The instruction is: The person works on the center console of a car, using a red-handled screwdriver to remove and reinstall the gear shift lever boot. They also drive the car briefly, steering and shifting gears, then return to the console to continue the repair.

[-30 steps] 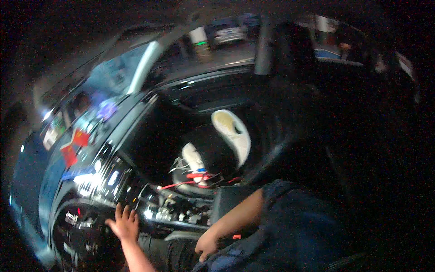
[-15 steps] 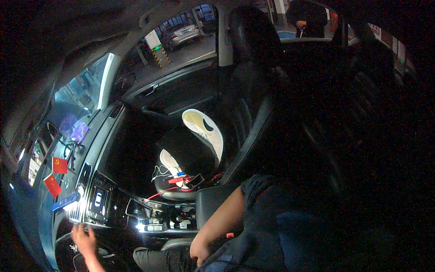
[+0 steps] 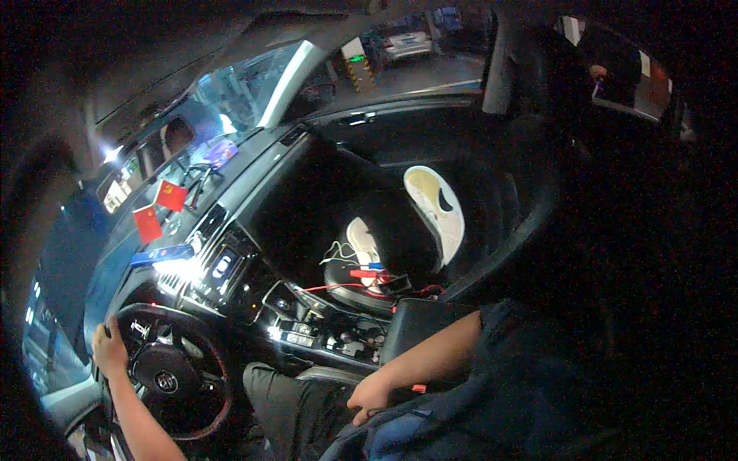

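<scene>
Left grip point(image 3: 109, 353) moved, at wheel rim point(image 3: 225, 370), hub point(image 3: 166, 382) uncovered

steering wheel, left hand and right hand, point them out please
Steering wheel point(image 3: 165, 382), head view: centre hub.
Left hand point(image 3: 111, 350), head view: back of the hand.
Right hand point(image 3: 370, 397), head view: back of the hand.

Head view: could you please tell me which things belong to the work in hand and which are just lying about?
Likely in use: steering wheel, nearest the left hand.
Just lying or standing about: red cable, curved white object, two red flags.
</scene>
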Available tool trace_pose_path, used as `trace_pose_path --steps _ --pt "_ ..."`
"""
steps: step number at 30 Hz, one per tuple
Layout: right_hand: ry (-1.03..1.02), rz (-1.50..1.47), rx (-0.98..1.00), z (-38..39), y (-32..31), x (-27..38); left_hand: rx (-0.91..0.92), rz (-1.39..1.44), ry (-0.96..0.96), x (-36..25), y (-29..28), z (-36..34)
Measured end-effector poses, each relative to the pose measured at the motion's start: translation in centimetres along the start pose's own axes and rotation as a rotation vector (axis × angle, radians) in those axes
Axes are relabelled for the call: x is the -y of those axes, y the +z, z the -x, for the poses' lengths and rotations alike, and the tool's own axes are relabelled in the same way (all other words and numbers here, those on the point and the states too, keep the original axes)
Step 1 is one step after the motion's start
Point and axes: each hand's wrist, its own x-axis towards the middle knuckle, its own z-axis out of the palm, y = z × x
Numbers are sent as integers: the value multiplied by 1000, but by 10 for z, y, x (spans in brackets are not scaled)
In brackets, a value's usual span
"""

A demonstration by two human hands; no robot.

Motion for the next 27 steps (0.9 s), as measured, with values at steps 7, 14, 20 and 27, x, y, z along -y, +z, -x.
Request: trace_pose_path --steps 7,14,20,27 --pt "48 -33 -3 5 -4 0 -114 -50 -18 -28 -15 23" --pt "107 -41 31 12 -6 4 -261 17 88 -23 -7 25" --pt "212 -4 68 18 -13 24 -498 198 280 1 0 55" --pt "319 -6 91 16 -23 40 -603 327 131 61 28 209"
